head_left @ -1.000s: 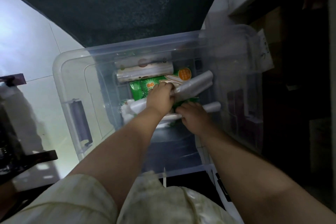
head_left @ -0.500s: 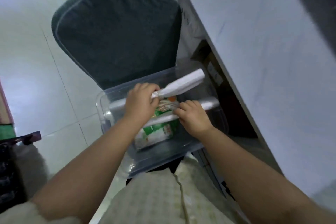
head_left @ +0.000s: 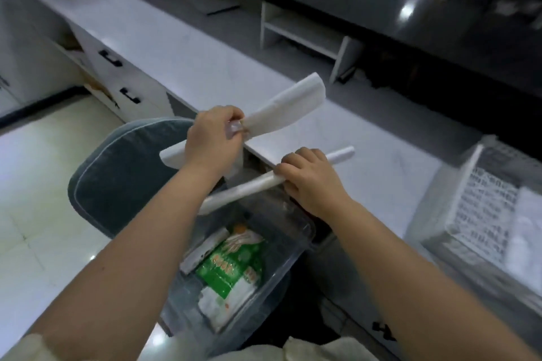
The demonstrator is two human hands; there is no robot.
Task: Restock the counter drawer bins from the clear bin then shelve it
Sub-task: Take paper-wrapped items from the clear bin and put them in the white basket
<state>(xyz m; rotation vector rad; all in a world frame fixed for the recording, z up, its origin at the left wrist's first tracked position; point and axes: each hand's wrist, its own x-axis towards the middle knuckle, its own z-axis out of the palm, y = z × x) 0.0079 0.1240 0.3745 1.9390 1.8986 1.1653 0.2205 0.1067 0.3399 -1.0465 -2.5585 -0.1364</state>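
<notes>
My left hand (head_left: 212, 141) grips a flat white roll of bags (head_left: 290, 105) near its middle, held up over the counter's edge. My right hand (head_left: 311, 177) is closed around a thinner white roll (head_left: 249, 189) that slants down to the left. Below both hands the clear bin (head_left: 296, 249) rests on a grey padded chair (head_left: 123, 173). Inside the bin lie a green packet (head_left: 231, 264) and a pale roll (head_left: 205, 249). A white mesh drawer bin (head_left: 481, 205) stands on the counter at the right.
The white counter (head_left: 181, 56) runs from upper left to lower right, with black-handled drawers (head_left: 129, 95) under it on the left. A small white shelf unit (head_left: 305, 32) stands against a dark raised ledge. Glossy tiled floor lies at the left.
Both hands have lifted the two white rolls out of the clear bin to counter height. My view has swung up from the bin's inside to the counter.
</notes>
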